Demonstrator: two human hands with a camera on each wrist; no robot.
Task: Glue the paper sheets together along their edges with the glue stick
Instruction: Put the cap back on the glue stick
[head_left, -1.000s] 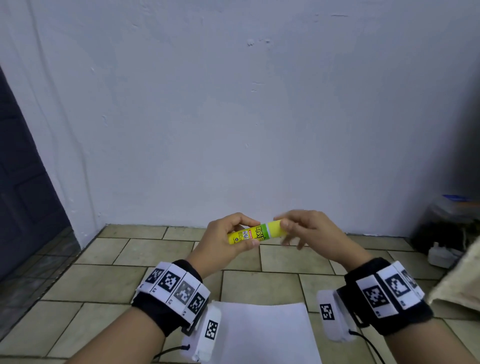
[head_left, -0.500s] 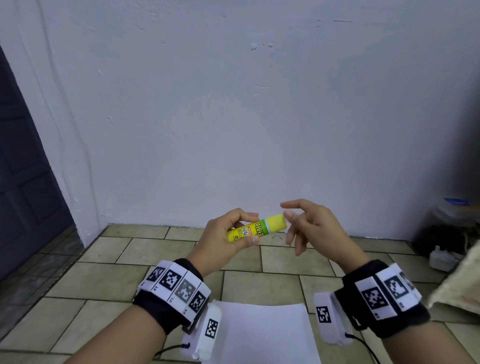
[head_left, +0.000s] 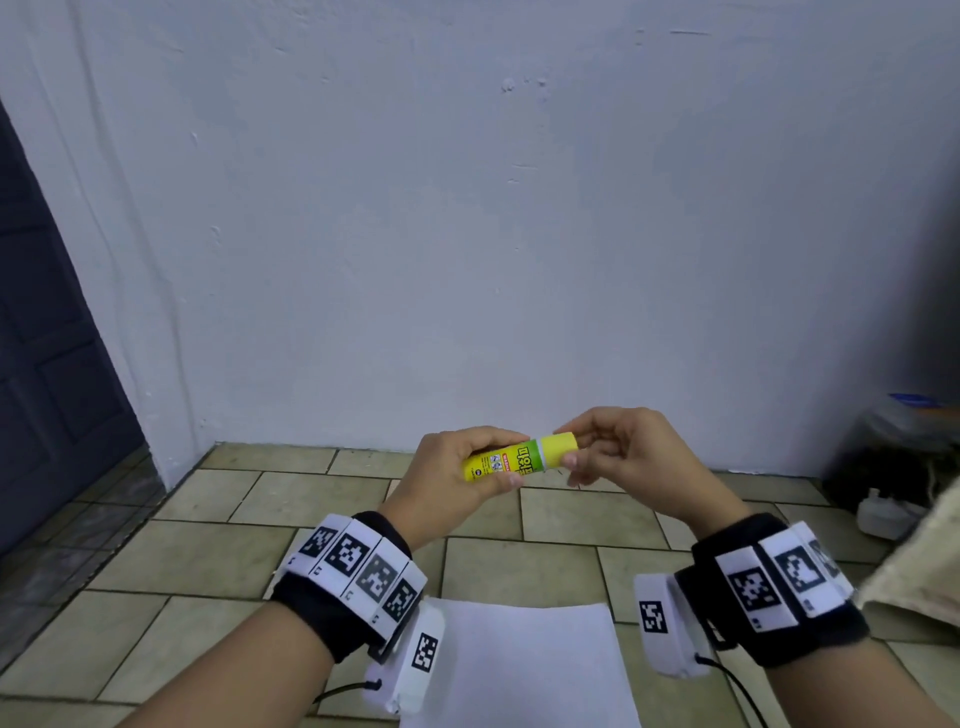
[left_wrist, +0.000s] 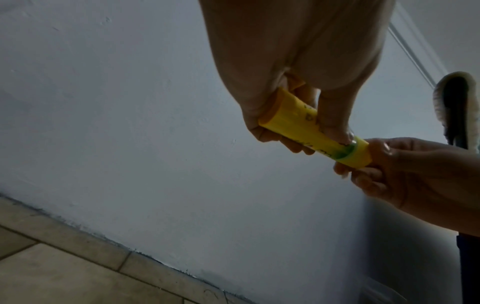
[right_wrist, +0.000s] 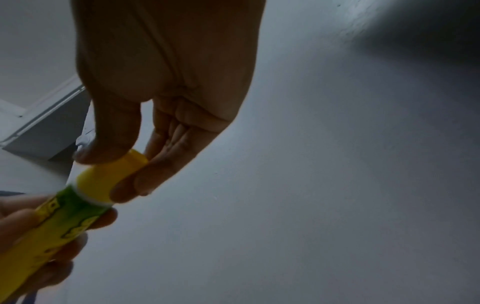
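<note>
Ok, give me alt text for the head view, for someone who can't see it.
Left hand grips a yellow-and-green glue stick while the right hand pinches its yellow cap, which is on. A white paper sheet lies below on the beige tiled floor.

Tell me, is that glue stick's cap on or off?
On. The yellow cap sits on the glue stick; the right hand pinches it.

The glue stick (head_left: 520, 458) carries a printed label: large dark lettering along the green band, a small red banner and tiny symbols, all too blurred to read. The wrist bands (head_left: 358, 569) bear black-and-white square code markers, no words.
</note>
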